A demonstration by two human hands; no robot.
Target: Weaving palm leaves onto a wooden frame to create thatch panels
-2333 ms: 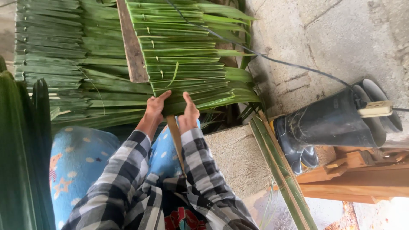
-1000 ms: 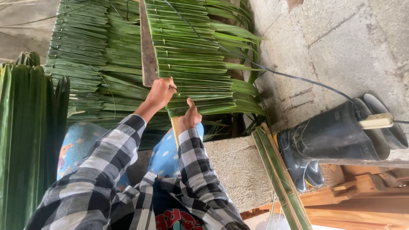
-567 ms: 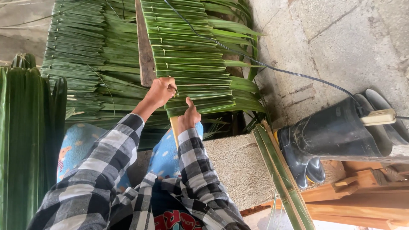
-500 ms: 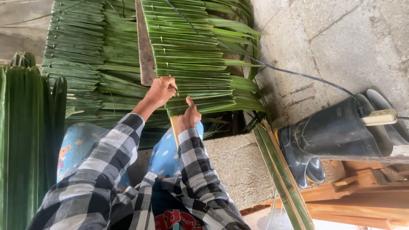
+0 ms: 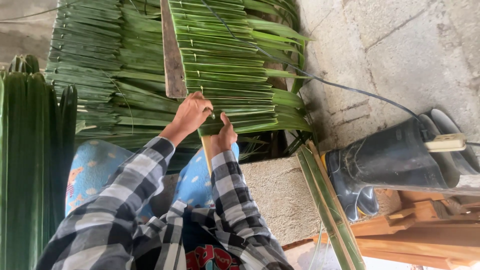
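Little is changing since a half-second ago: both hands are holding the same spots on the leaf panel, with only the left hand's fingers curling a touch tighter. Filling the upper middle, the woven palm-leaf panel is lying flat, its long green strips folded in neat overlapping rows over a weathered wooden slat; a second panel is lying beside it, its top cut off by the frame. Along the left edge, a bundle of upright smooth leaves is standing, partly out of view. At right, a pair of glossy dark rubber boots is lying on rough grey concrete floor, with a thin black cable crossing toward a pale plug block. Loose leaf strips are leaning beside a coarse concrete block. The left hand is pinching the nearest leaf edge; the right hand is gripping the panel's lower edge, fingers hidden beneath.
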